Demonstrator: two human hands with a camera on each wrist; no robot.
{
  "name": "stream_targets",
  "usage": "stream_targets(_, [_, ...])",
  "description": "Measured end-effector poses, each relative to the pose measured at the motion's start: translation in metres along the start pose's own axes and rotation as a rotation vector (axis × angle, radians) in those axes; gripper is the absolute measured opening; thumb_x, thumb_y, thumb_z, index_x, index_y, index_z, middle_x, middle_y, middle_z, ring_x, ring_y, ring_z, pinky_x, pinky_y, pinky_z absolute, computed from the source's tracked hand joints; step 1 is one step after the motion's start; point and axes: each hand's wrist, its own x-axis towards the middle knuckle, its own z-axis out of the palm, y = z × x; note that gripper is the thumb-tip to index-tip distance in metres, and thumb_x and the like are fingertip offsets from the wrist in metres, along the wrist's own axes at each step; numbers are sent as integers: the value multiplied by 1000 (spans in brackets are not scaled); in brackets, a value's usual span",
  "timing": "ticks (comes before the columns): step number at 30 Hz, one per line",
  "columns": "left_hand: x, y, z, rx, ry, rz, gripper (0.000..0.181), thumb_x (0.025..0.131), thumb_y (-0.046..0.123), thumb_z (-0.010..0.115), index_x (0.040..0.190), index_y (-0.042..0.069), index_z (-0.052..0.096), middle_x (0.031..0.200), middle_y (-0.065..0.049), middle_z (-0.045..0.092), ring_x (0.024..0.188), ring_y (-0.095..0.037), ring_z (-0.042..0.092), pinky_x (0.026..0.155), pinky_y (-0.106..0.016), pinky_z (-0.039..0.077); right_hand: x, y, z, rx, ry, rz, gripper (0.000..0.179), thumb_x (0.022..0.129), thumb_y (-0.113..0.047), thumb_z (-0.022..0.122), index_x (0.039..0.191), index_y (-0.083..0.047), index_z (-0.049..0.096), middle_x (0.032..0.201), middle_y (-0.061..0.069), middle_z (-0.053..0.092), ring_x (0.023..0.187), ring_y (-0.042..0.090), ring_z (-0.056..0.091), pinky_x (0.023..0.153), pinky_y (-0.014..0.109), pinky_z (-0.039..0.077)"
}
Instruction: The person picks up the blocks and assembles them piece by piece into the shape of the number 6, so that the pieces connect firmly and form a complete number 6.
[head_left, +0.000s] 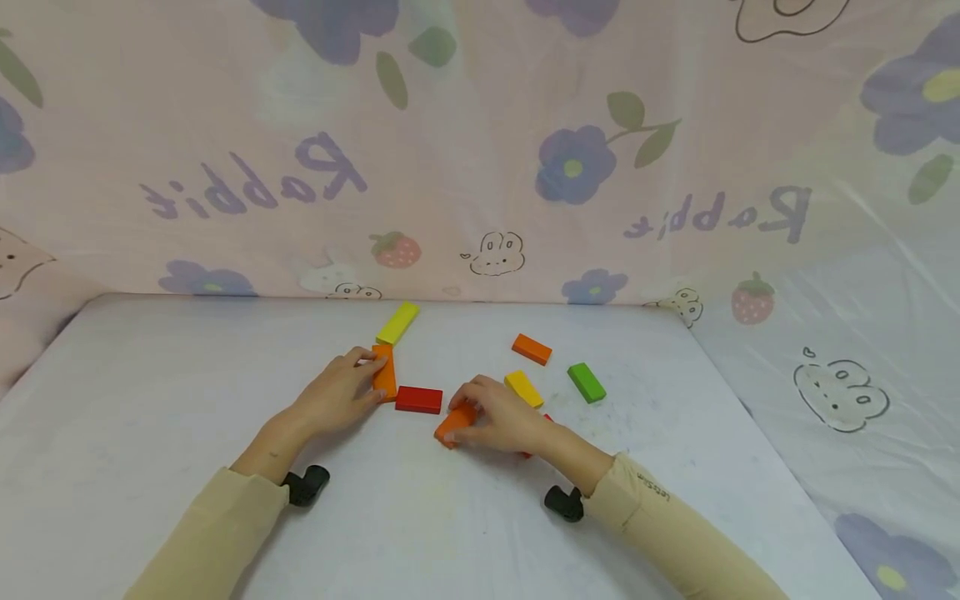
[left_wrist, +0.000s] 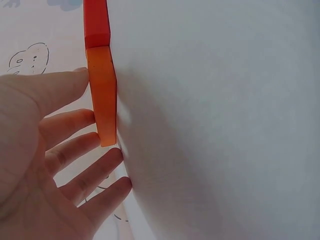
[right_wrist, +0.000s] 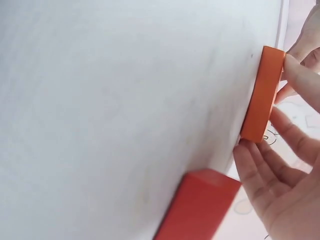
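Observation:
My left hand [head_left: 341,392] has its thumb and fingertips at a flat orange block [left_wrist: 104,100], its thumb toward the near end. Against that near end sits a red block [head_left: 418,400], which also shows at the top of the left wrist view. A lime-yellow block [head_left: 397,322] lies at the orange block's far end. My right hand [head_left: 502,417] pinches a second orange block [right_wrist: 263,95] between thumb and fingers, just right of the first red block. Another red block [right_wrist: 200,207] lies near the right hand, mostly hidden under it in the head view.
Beyond the right hand lie a yellow block [head_left: 523,389], a green block [head_left: 587,382] and a third orange block [head_left: 532,349]. The white table [head_left: 405,533] meets a printed curtain [head_left: 450,167] at the back and on the right.

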Motion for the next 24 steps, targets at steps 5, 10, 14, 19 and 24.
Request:
stream_targets(5, [0,-1,0,-2,5,7,52,92,21,63,137,-3,49,136,-20,47,121,-40,47,104,-55,40,3,1,1,-25,36,38,33,82,-35,75,104,-14,64,104,1,57,88,13,50,77,26,46])
stream_targets(10, [0,-2,1,-5,6,2,53,92,21,63,137,-2,49,136,-20,47,121,-40,47,103,-55,40,6,0,0,-22,59,70,31,83,-33,75,104,-12,64,100,2,57,86,14,49,76,26,46])
stream_targets(14, [0,-2,1,-9,6,4,53,92,21,63,137,-2,49,136,-19,47,121,-40,46,103,-55,40,9,1,-1,-17,78,93,30,83,-31,75,102,-11,65,98,3,57,88,16,51,76,26,47])
stream_targets(19, [0,-2,0,-11,3,11,52,92,20,63,137,-2,49,136,-20,46,121,-40,46,103,-56,40,11,3,-3,-23,97,134,32,82,-33,76,101,-11,65,95,2,57,87,16,51,73,25,46])
stream_targets(24, [0,-3,1,-7,8,21,52,92,19,62,137,-3,49,136,-20,47,120,-40,46,103,-55,40,12,4,-5,-28,117,161,30,82,-32,75,100,-10,65,93,2,57,83,16,50,69,25,44])
